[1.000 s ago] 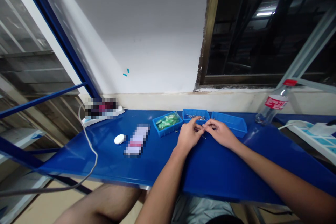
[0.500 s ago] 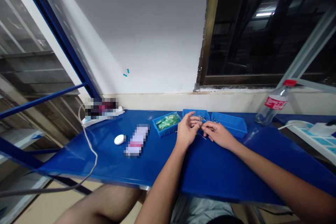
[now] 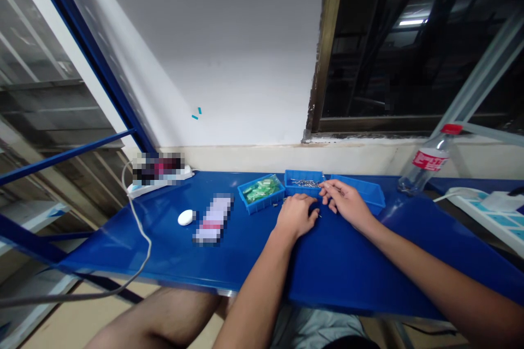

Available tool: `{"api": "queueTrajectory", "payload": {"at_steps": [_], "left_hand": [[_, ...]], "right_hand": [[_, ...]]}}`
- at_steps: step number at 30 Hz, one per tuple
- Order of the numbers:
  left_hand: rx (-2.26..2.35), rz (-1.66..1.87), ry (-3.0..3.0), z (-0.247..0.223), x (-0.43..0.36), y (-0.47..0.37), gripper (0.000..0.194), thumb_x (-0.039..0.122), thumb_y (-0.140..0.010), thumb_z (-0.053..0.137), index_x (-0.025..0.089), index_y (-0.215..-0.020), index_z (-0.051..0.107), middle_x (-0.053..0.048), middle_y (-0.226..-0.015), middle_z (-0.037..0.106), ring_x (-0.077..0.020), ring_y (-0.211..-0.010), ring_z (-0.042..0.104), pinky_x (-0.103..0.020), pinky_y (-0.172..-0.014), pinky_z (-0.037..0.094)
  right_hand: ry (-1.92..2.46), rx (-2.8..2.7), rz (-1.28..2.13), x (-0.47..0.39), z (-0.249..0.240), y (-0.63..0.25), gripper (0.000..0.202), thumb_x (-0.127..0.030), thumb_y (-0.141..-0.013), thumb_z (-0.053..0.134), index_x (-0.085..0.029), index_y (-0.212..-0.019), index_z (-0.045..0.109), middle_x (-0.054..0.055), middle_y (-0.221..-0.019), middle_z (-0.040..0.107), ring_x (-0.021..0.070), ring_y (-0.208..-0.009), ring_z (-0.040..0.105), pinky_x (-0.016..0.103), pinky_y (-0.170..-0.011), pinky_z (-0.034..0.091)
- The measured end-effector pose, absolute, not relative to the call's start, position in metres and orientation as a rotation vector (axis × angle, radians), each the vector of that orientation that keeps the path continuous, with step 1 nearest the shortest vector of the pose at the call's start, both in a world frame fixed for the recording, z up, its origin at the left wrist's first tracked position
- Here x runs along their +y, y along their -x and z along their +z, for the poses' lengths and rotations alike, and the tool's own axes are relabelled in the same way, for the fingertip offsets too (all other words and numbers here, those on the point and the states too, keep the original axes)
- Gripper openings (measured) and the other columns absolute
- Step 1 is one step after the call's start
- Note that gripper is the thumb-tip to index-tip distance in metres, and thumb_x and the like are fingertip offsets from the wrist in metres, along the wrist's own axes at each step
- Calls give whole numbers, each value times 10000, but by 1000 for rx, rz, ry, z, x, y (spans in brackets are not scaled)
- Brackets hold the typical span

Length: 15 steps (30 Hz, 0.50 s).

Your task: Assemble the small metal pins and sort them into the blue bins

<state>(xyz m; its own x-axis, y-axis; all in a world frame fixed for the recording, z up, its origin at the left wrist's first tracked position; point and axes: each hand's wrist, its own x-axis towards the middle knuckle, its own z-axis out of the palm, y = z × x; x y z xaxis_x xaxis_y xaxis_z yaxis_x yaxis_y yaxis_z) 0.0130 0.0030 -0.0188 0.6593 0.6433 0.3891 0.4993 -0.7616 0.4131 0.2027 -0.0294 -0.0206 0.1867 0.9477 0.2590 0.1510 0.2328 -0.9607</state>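
My left hand [image 3: 297, 217] rests low over the table, back upward, with its fingers curled down and the thumb side facing right. What lies under those fingers is hidden; a tiny metal bit [image 3: 320, 216] shows beside the thumb. My right hand [image 3: 347, 203] is at the right end of the middle blue bin [image 3: 303, 191], fingertips and thumb drawn together. Anything in that pinch is too small to make out. Thin metal pieces [image 3: 303, 182] lie loose in the middle bin. Behind my right hand sits another blue bin [image 3: 373, 196], partly covered.
A blue bin [image 3: 254, 208] of green packets [image 3: 262, 189] stands left of the middle one. Farther left on the blue table [image 3: 172, 262] are a white oval case [image 3: 185, 217] and a blurred flat item [image 3: 213, 219]. A bottle [image 3: 429, 160] and a power strip [image 3: 497, 212] stand right.
My hands were together in front of the middle bin and have separated. The left has dropped toward the table, turning palm down; the right has risen to the bin's edge, uncovering the metal pieces.
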Motion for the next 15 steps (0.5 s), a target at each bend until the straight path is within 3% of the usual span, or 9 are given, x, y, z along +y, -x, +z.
{"api": "queueTrajectory", "payload": {"at_steps": [10, 15], "left_hand": [[920, 692, -2641, -16, 5, -12, 266, 291, -898, 678, 228, -1121, 809, -105, -1086, 798, -282, -999, 725, -392, -954, 562], [837, 723, -2616, -17, 6, -12, 239, 215, -866, 673, 237, -1050, 825, -90, -1041, 807, -276, -953, 725, -391, -944, 564]], "right_hand": [[1226, -1210, 746, -31, -17, -202, 503, -681, -881, 689, -196, -1016, 703, 44, -805, 695, 118, -514, 559, 239, -403, 421], [1381, -1223, 788, -32, -18, -204, 531, -722, -905, 617, -197, -844, 673, 4, -552, 618, 108, -342, 442, 249, -334, 304]]}}
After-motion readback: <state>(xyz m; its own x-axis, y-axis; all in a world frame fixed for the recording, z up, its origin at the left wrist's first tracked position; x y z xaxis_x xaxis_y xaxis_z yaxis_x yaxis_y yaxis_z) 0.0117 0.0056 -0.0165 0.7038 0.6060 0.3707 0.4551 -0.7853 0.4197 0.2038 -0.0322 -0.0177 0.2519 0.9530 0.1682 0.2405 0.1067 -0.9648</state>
